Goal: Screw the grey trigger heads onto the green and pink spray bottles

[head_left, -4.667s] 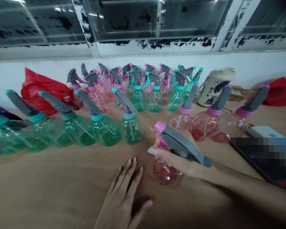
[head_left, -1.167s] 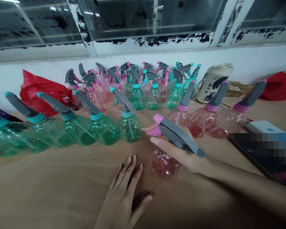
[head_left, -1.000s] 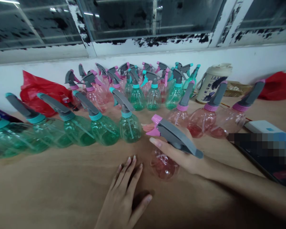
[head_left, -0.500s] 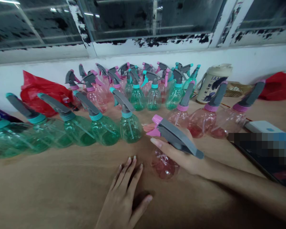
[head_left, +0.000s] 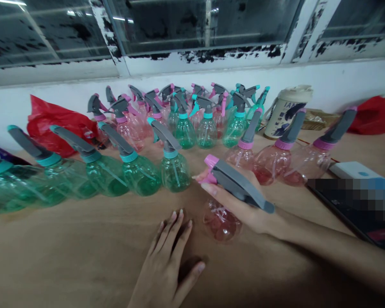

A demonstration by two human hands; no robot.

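Observation:
My right hand [head_left: 248, 209] is wrapped round the neck and trigger of a pink spray bottle [head_left: 223, 222], whose grey and pink head tilts toward the lower right. The bottle's clear pink body shows below my fingers, at the tabletop. Flat on the wooden table [head_left: 67, 252], my left hand [head_left: 168, 252] lies with its fingers stretched and holds nothing. Just beyond it stands a green spray bottle [head_left: 175, 173], the right end of a row of green ones. Behind my right hand are several pink spray bottles [head_left: 272, 164].
More pink and green spray bottles [head_left: 207, 130] crowd against the wall. A red plastic bag [head_left: 56, 128] lies at left, another red bag [head_left: 375, 115] at far right. A cream printed tumbler [head_left: 287, 113] stands at the back. Near the right edge are a white box [head_left: 356, 170] and a dark flat device [head_left: 343, 214].
The fingers of my right hand have drawn in slightly on the pink trigger. My left hand and the other bottles stay where they were.

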